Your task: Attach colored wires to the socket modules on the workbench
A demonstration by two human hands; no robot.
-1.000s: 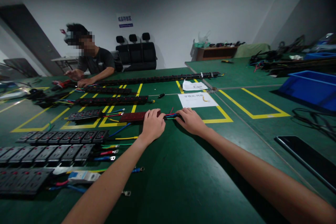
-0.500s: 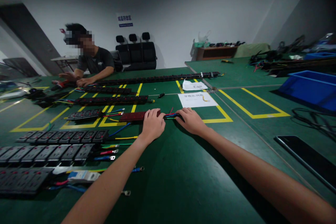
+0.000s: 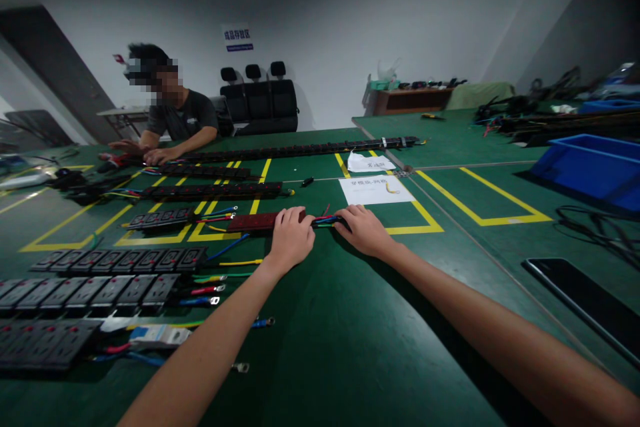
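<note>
Dark-red strip [image 3: 253, 222] is lying lengthwise on the green table [image 3: 340, 333], between 8 and 9 o'clock from the middle of the view. The left hand [image 3: 294, 238] is holding its 3 o'clock end, fingers close together and curling over the top toward the far edge; what is gripping underneath is hidden. Coloured wires [image 3: 325, 221] are running from that end toward 3 o'clock, where the right hand [image 3: 361, 230] is holding them under bent fingers with hardly any gap showing; how firmly it is pinching, I cannot tell. For good handling, the left hand should be pressing the strip flat and taking any pull, while the right should be guiding the wires in line, side by side, without kinking them. One red wire end [image 3: 328, 208] is sticking up toward 12 o'clock between the hands and seems worth watching. Other wires [image 3: 215, 219] are lying at the strip's 9 o'clock end, near a black socket module [image 3: 161, 219], so sliding the strip that way would probably be risking a snag.
</note>
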